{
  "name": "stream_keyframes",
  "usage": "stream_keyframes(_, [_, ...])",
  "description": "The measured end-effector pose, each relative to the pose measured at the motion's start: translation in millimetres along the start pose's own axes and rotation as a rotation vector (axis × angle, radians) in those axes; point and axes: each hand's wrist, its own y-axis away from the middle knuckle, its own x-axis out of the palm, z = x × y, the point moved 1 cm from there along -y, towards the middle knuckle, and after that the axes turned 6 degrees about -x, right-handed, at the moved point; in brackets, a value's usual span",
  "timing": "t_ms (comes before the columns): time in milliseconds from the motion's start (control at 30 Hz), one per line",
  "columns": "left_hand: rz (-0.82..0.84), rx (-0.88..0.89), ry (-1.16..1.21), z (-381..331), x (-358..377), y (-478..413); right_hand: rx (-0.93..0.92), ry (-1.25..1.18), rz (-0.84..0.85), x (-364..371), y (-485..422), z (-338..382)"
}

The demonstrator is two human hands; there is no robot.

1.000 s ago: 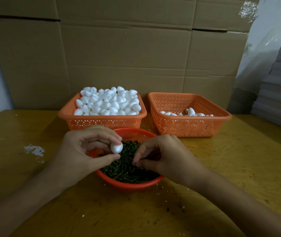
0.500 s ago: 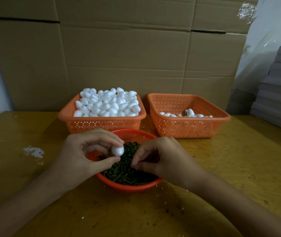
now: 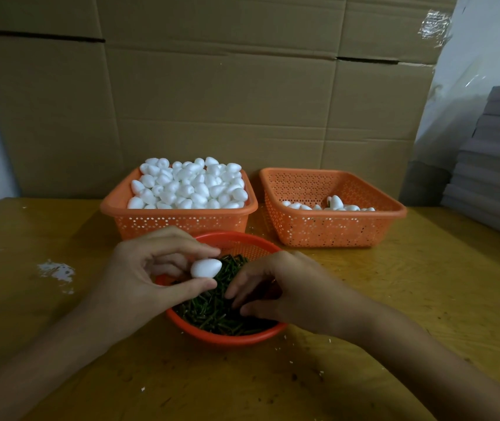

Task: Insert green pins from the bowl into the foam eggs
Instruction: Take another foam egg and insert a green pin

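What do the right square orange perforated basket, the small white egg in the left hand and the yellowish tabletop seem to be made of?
The right square orange perforated basket looks like moulded plastic, semi-gloss: uniform punched holes, smooth rim. The small white egg, pinched by the left hand, is likely foam: matte, grainy. The yellowish tabletop: probably wood or board, dull, scuffed, streaked.

a round orange plastic bowl (image 3: 227, 337) of thin green pins (image 3: 212, 314) sits on the yellow wooden table (image 3: 425, 299). over the bowl's left side the left hand (image 3: 139, 281) pinches a white foam egg (image 3: 206, 268) between thumb and fingers. over its right side the right hand (image 3: 288, 290) dips curled fingers into the pins; whether it holds one is hidden. behind the bowl to the left stands an orange perforated plastic basket (image 3: 178, 221) heaped with eggs, behind it to the right a second orange basket (image 3: 333, 229) holding few
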Motion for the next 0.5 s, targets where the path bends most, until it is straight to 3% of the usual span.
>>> stream_keyframes(233, [0.054, -0.038, -0.002, 0.3, -1.6, -0.4, 0.01, 0.017, -0.017, 1.3, -0.1, -1.4])
stream_keyframes(500, [0.009, -0.072, 0.046, 2.8, 1.2, 1.5, -0.001, 0.022, -0.163, 6.1, 0.4, -6.3])
